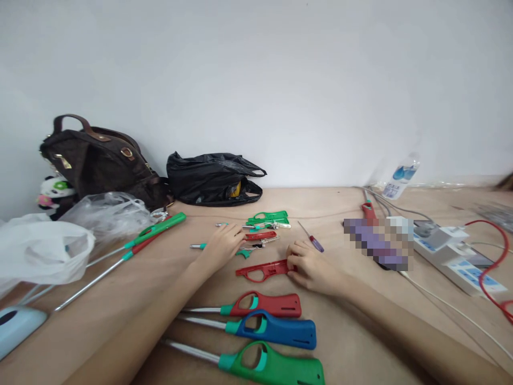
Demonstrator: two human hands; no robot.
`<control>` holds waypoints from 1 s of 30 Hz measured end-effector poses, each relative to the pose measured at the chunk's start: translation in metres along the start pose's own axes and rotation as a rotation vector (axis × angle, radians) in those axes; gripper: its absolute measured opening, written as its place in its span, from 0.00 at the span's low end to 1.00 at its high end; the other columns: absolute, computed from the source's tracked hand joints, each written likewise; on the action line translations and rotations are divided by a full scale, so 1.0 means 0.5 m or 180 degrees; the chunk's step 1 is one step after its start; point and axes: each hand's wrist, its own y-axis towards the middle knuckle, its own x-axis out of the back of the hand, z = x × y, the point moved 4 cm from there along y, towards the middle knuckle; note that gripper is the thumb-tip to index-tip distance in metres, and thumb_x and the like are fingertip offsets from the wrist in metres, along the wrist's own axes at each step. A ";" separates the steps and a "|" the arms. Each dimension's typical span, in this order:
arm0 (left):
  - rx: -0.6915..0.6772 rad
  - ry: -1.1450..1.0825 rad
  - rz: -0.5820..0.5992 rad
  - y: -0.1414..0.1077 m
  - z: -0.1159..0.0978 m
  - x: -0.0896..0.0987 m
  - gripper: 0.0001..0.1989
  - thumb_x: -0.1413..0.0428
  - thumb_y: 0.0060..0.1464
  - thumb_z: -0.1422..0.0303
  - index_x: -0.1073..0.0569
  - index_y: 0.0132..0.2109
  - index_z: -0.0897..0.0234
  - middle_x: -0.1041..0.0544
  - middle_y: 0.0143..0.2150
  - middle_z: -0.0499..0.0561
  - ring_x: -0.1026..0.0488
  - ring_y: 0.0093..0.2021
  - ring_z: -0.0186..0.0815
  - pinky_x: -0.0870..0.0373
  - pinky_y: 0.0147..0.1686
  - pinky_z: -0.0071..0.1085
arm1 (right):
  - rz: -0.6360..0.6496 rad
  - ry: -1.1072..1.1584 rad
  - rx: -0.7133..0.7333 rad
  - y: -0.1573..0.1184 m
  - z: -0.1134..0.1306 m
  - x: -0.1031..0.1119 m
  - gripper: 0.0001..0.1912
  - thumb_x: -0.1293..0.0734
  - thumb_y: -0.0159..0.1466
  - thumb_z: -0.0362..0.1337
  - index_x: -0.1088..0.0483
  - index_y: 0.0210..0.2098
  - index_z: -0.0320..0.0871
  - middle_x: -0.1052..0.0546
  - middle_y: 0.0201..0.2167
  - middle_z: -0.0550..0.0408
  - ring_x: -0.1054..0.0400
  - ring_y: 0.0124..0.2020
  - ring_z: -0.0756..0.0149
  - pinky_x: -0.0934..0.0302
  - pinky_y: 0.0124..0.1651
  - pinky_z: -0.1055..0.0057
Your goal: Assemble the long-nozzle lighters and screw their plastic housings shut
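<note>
My right hand (pixel 315 268) has its fingers closed around the right end of a red lighter casing half (pixel 260 271), which lies hollow side up on the table. My left hand (pixel 222 244) is over a loose lighter mechanism (pixel 197 246) with a metal tube, teal trigger and wires. Its fingers are bent together, and what they pinch, if anything, is hidden. Just beyond its fingertips are another red casing piece (pixel 261 236) and green casing halves (pixel 267 218) with more metal parts. Nearer me lie whole lighters: red (pixel 280 305), blue (pixel 282 330) and green (pixel 286 369).
A purple-handled screwdriver (pixel 316 244) lies beyond my right hand. Further right are a pixelated purple object (pixel 372 243), a power strip (pixel 444 262) with cables and a bottle (pixel 402 176). Leftward are more lighters (pixel 160 226), plastic bags (pixel 44 246), a black bag (pixel 212 179) and a backpack (pixel 96 160).
</note>
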 end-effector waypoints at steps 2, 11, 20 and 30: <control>0.0022 -0.0153 -0.0043 0.003 -0.002 0.002 0.07 0.49 0.62 0.74 0.26 0.39 0.66 0.26 0.40 0.56 0.30 0.44 0.43 0.35 0.45 0.38 | 0.0002 0.0010 -0.0049 0.006 -0.002 0.000 0.05 0.36 0.64 0.34 0.33 0.31 0.43 0.31 0.35 0.51 0.35 0.40 0.59 0.38 0.43 0.59; 0.0420 -0.1125 -0.0110 -0.027 0.054 0.003 0.11 0.53 0.63 0.72 0.27 0.44 0.65 0.25 0.41 0.54 0.29 0.44 0.41 0.32 0.44 0.36 | -0.0336 -0.0291 -0.0033 0.082 -0.035 -0.016 0.13 0.40 0.63 0.23 0.30 0.42 0.42 0.28 0.42 0.47 0.36 0.47 0.58 0.41 0.49 0.62; 0.0695 -0.1311 0.0162 -0.100 0.084 -0.011 0.10 0.51 0.57 0.74 0.26 0.41 0.64 0.23 0.42 0.53 0.27 0.44 0.40 0.31 0.46 0.37 | -0.0148 -0.0767 -0.0345 0.126 -0.044 -0.035 0.02 0.35 0.65 0.31 0.31 0.38 0.41 0.27 0.39 0.47 0.36 0.43 0.58 0.41 0.45 0.64; 0.0631 -0.1431 -0.0035 -0.099 0.043 0.027 0.13 0.56 0.60 0.73 0.27 0.39 0.62 0.24 0.40 0.51 0.27 0.42 0.38 0.31 0.45 0.33 | -0.0212 -0.0557 -0.0292 0.103 -0.048 -0.026 0.06 0.40 0.67 0.30 0.30 0.38 0.41 0.28 0.40 0.46 0.36 0.42 0.57 0.41 0.45 0.61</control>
